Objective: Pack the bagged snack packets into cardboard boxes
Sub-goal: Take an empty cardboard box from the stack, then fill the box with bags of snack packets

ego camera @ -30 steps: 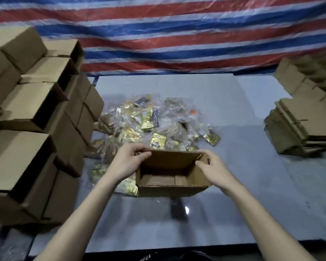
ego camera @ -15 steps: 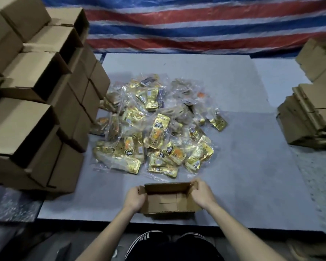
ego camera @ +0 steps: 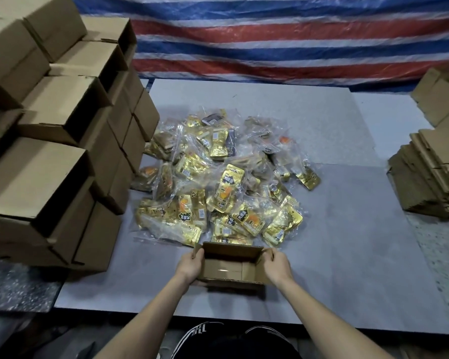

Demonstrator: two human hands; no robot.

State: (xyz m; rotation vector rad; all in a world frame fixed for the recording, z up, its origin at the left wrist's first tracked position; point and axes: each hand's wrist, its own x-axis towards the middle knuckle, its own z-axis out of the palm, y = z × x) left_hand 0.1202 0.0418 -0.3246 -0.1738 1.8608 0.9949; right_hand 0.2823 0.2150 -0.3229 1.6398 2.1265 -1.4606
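A small open cardboard box (ego camera: 231, 269) sits on the grey board near its front edge, its inside bare. My left hand (ego camera: 191, 265) grips the box's left end flap and my right hand (ego camera: 276, 265) grips its right end flap. Just beyond the box lies a heap of gold snack packets in clear bags (ego camera: 218, 182), spread over the middle of the board. The nearest bags almost touch the box's far wall.
Tall stacks of assembled cardboard boxes (ego camera: 55, 141) stand along the left. A pile of flattened cardboard blanks (ego camera: 430, 172) lies at the right. A striped tarp (ego camera: 270, 40) hangs behind. The grey board (ego camera: 347, 255) ends just before my knees.
Both hands have brought the box off the packet heap toward me, down to the front of the board. The view has tilted down and now shows the whole heap.
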